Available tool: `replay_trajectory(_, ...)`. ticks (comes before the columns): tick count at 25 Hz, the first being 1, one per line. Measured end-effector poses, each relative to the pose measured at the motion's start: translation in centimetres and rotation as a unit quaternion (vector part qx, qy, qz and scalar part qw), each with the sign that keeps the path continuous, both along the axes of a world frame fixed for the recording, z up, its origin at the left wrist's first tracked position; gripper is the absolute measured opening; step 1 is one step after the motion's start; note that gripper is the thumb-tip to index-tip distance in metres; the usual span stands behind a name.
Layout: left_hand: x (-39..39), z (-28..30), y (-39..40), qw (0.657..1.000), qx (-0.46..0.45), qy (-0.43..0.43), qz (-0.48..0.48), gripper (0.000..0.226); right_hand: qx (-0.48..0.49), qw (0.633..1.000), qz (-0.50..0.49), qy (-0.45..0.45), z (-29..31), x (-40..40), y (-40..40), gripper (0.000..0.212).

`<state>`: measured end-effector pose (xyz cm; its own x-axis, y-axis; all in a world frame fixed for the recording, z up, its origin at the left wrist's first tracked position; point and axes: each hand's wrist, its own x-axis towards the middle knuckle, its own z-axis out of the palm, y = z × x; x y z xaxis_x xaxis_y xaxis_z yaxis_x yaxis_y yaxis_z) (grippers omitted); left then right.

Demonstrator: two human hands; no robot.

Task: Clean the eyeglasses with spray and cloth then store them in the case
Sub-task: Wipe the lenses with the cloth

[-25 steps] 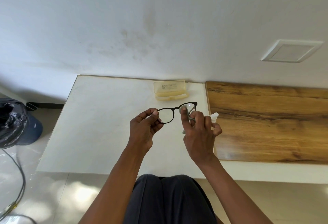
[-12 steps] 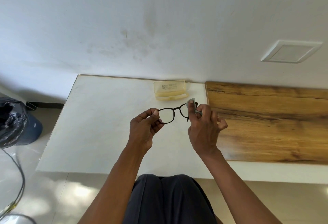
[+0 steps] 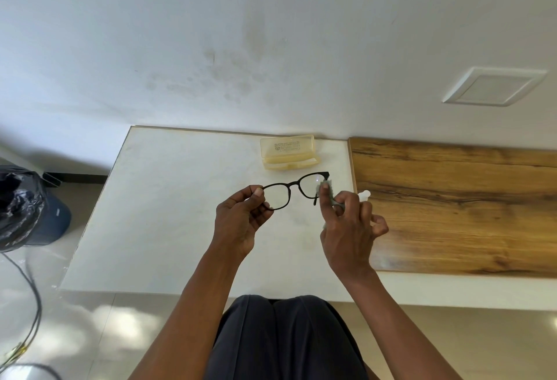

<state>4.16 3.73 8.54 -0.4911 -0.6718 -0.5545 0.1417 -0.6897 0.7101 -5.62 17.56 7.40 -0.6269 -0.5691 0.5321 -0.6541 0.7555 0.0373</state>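
Left hand (image 3: 241, 223) raised over bench (image 3: 168, 214), grip pinching eyeglasses (image 3: 294, 188) by left rim. Right hand (image 3: 349, 229) upright, thumb pressing cloth (image 3: 327, 188) against right lens.

**Colours and patterns across the scene**

The eyeglasses (image 3: 294, 188) are framed in plain black, with clear lenses. The cloth (image 3: 327, 191) pressed to the right lens is seen as pale grey-green. The case (image 3: 287, 152), at the far side, is a translucent pale yellow, with small dark print on its lid. A white cap (image 3: 363, 195) is seen just right of the cloth. The table (image 3: 168, 214) is off-white with faint marbling. To the right, a board (image 3: 458, 208) is patterned in golden-brown wood grain with dark streaks. The wall (image 3: 211, 33) is white, marked by faint grey smudges. The trousers (image 3: 283, 340) are dark navy. At far left, a glossy black bag (image 3: 18, 208) is shown over a blue bin (image 3: 58, 221).
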Motion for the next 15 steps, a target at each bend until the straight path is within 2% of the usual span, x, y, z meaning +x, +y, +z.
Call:
replay_trajectory(4, -0.1, 0.0, 0.1, 1.0, 0.002, 0.005, -0.006, 0.004, -0.028, 0.999, -0.001, -0.034, 1.1, -1.1, -1.1, 0.072)
replay_trajectory(10, -0.4, 0.2, 0.2, 1.0, -0.01, 0.003, -0.002, 0.006, -0.013, 0.999, 0.048, -0.016, 0.6, 0.1, -2.0, 0.068)
replay_trajectory(15, -0.3, 0.1, -0.1, 1.0, -0.01, 0.002, 0.001, 0.008, -0.006, 0.999, 0.042, -0.018, -0.4, 0.7, -0.3, 0.07)
